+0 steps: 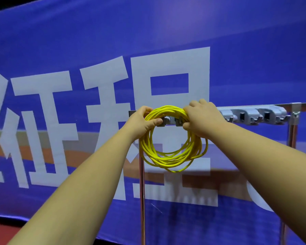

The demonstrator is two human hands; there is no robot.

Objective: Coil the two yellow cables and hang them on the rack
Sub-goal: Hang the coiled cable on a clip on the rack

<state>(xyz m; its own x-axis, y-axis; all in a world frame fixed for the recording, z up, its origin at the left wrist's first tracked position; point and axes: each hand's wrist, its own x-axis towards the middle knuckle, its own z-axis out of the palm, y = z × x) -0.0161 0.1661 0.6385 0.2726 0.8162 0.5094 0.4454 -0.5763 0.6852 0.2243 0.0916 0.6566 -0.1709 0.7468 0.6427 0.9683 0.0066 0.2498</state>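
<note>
– So, where is the yellow cable (171,161) at this moment?
– It is wound into a round coil of many loops, up at the left end of the rack (245,114). The top of the coil lies against the rack's bar, in front of two grey holders (167,119). The rest hangs below, with its left edge overlapping the left post (142,191).
– Is it hooked on?
– I cannot tell. The hands cover the top of the coil on both sides.
– How do the hands hold it?
– The left hand (145,119) grips the upper left of the coil, fingers curled over the strands and thumb tucked in beneath them. The right hand (201,119) grips the upper right, fingers wrapped round the bundle. Both bare forearms reach up from the near edge.
– Is there one cable in that coil, or two?
– I cannot tell; the strands run too close together.
– And the rest of the rack?
– More grey holders with small metal hooks sit in a row along the bar, to the right of the hands, as far as the right post (292,138).
– What lies behind?
– A blue banner (60,41) with big white characters fills the far side, and orange and grey stripes run low across it. A strip of red floor (0,230) shows at the near left corner.
</note>
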